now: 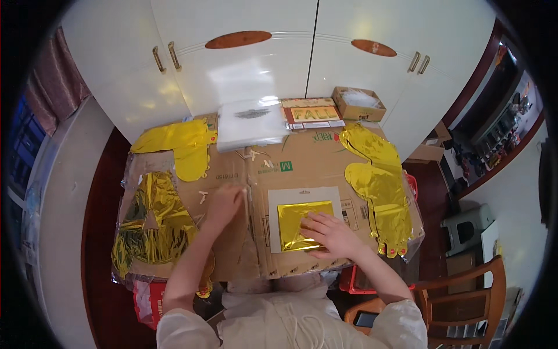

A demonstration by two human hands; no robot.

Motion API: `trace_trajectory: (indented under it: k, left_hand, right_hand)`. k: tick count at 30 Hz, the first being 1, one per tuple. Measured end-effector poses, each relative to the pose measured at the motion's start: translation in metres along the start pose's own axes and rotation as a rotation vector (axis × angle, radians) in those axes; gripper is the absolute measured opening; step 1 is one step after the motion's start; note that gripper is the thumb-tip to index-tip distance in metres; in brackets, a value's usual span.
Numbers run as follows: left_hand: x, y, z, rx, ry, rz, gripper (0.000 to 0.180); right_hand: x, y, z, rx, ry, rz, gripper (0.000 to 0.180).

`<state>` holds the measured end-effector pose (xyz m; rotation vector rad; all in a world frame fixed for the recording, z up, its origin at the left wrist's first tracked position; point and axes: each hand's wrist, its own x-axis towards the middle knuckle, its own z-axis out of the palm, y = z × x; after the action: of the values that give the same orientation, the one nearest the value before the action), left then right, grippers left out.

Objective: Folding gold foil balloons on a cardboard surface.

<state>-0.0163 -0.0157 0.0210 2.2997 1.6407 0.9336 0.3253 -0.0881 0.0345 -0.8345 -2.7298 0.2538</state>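
Note:
My right hand (326, 234) lies with its fingers spread on a folded gold foil piece (289, 228). The foil rests on a pale printed sheet (274, 216) on the cardboard-covered table. My left hand (225, 205) is over the cardboard left of the sheet, smeared by motion; its fingertips do not show clearly. Several small white pieces (203, 198) lie beside it. Flat gold foil balloons surround the work area: one at the upper left (189, 152), one shaped like an A (156, 198) below it, and others in a pile on the right (386, 200).
Along the back edge are a stack of clear plastic bags (247, 131), a printed card (314, 115) and a small cardboard box (359, 104) of white items. White cabinets (244, 70) stand behind. A wooden chair (465, 296) is at the lower right.

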Motion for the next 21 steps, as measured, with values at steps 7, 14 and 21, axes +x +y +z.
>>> trace_trajectory:
  k: [7, 14, 21]
  left_hand:
    - [-0.082, 0.084, -0.008, -0.194, -0.119, 0.113, 0.012]
    - [-0.112, 0.113, 0.013, -0.214, -0.141, 0.23, 0.013]
    - [-0.123, 0.125, 0.021, -0.109, -0.168, 0.275, 0.016]
  right_hand:
    - [0.004, 0.002, 0.014, -0.115, -0.045, -0.072, 0.046]
    - [-0.001, -0.002, 0.023, -0.237, -0.079, -0.094, 0.052]
    - [0.001, -0.003, 0.019, -0.184, -0.111, -0.077, 0.062]
